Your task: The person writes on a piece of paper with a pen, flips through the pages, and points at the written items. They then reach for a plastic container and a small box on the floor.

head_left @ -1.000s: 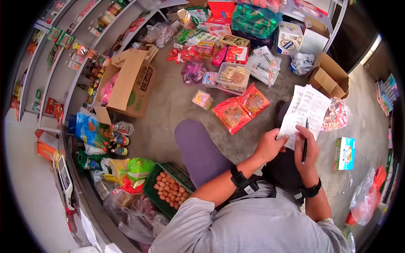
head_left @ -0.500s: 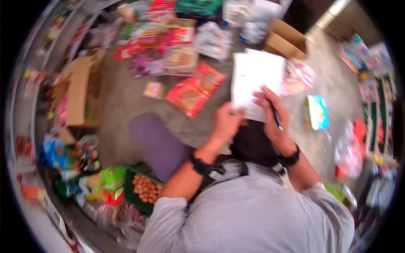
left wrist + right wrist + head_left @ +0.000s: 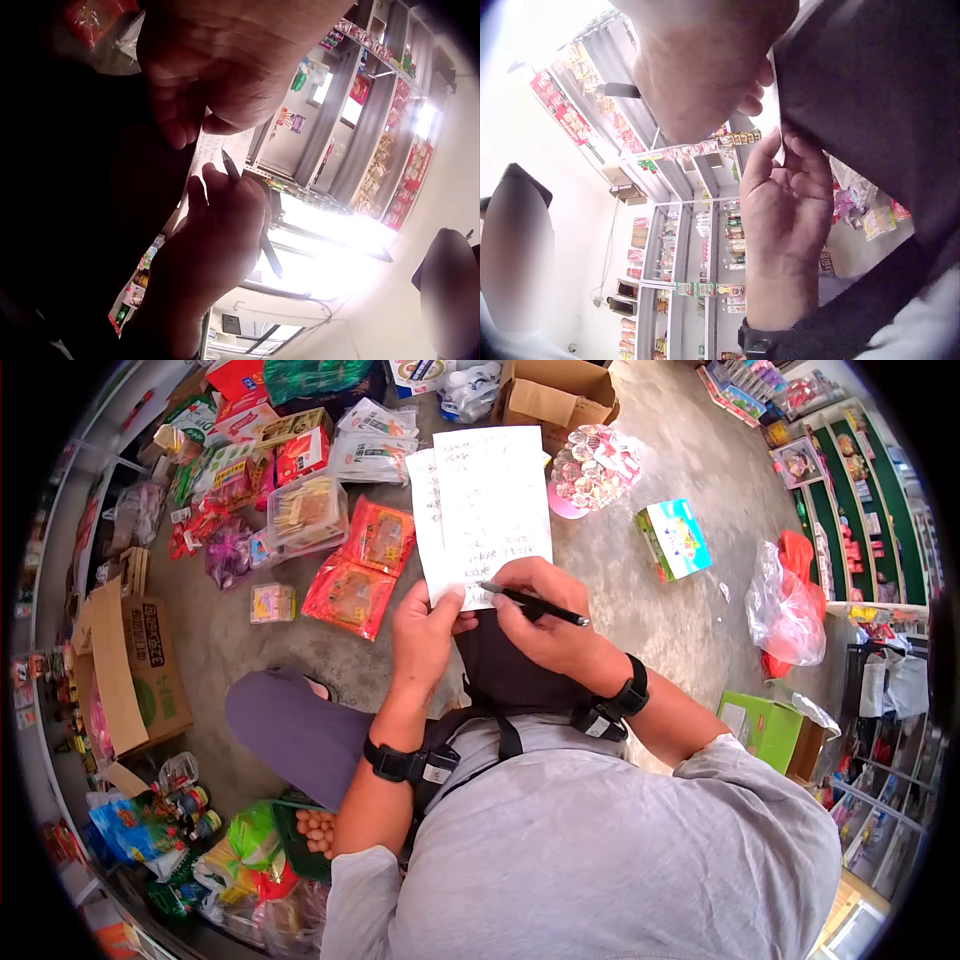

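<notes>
A handwritten list appears to be in the course of being filled in. The paper (image 3: 490,500) is held in the upper centre of the head frame, with a second sheet showing from beneath along its left edge. Its lower corner is pinched between thumb and fingers by the left hand (image 3: 424,632). The pen (image 3: 545,607) is gripped by the right hand (image 3: 557,644), its tip set at the lowest written lines; whether the paper is touched by it cannot be told. Packets (image 3: 358,565) are laid out on the floor (image 3: 255,640) to the left, and may be what is being listed. For the next stroke, the sheet should be kept steady by the left hand and the tip lowered lightly, since little room is left near the bottom edge.
</notes>
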Motion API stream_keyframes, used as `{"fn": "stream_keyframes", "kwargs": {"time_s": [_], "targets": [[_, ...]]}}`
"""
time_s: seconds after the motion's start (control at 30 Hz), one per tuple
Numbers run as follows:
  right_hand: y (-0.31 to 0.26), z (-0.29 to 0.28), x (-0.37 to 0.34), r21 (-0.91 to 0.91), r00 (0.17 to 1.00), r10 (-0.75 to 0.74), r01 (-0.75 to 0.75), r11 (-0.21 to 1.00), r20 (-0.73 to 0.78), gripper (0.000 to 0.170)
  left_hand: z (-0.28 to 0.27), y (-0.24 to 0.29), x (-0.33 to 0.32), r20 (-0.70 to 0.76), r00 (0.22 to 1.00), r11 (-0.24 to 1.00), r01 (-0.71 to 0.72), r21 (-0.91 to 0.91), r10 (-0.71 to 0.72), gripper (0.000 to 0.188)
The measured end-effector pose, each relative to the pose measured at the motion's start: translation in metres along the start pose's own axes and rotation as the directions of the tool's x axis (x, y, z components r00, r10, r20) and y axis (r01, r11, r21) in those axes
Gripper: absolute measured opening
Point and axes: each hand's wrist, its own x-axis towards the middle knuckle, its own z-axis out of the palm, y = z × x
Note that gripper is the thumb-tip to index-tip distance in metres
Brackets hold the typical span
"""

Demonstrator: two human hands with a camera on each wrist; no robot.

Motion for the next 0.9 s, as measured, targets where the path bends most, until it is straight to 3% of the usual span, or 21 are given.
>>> {"fn": "stream_keyframes", "kwargs": {"time_s": [0.1, 0.2, 0.6, 0.9], "targets": [[0.003, -0.005, 0.006, -0.105, 0.987, -0.125, 0.136, 0.985, 0.106, 0.015, 0.001, -0.001, 0.0, -0.003, 1.0, 1.0, 0.003, -0.008, -0.003, 0.019], [0.009, -0.001, 0.009, -0.104, 0.974, -0.204, 0.214, 0.971, 0.096, 0.017, -0.001, -0.003, 0.002, 0.016, 1.0, 1.0, -0.003, -0.016, 0.003, 0.019], [0.009, 0.002, 0.013, -0.129, 0.977, -0.191, 0.203, 0.971, 0.098, 0.019, 0.001, -0.002, 0.001, -0.004, 1.0, 1.0, -0.011, -0.021, 0.011, 0.02], [0.009, -0.019, 0.024, -0.101, 0.976, -0.158, 0.144, 0.984, -0.148, 0.016, 0.0, -0.001, 0.0, -0.022, 1.0, 1.0, 0.016, -0.016, -0.016, 0.019]]}}
